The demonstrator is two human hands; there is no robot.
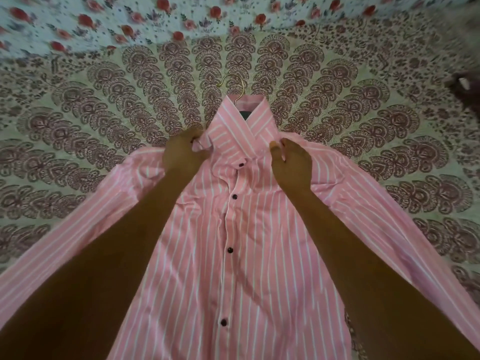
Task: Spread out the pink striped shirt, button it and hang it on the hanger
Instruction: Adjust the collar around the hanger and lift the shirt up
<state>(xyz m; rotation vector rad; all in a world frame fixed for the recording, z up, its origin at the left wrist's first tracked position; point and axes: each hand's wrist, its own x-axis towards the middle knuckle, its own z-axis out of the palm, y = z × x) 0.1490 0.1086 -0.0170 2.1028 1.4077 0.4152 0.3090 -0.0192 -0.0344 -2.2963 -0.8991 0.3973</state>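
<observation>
A person's two bare hands hold one pink shirt with thin white stripes (259, 255), which lies front up and spread flat on a cream cloth printed with rows of maroon fan motifs (104, 100). Its two long sleeves are stretched out to either side under the person's forearms. The placket is closed, and four dark round buttons (230, 249) can be counted down it, the top one just below the collar. The collar stands raised at the far end of the shirt, with a dark label (245, 114) showing inside the neck. The curved hook of one gold metal hanger (243, 90) sticks out of the collar opening and lies on the printed cloth; the rest of the hanger is hidden inside the shirt. The left hand (181, 154) rests at the left side of the collar, its grip clenched on a bunched fold of pink cloth. The right hand (291, 167) is at the opposite shoulder, just beside the collar, its grip pinching the fabric between thumb and fingertips. Along the far edge lies a second cloth, white with red roses (130, 19). At the right edge is a dark object (462, 87), too blurred to identify.
</observation>
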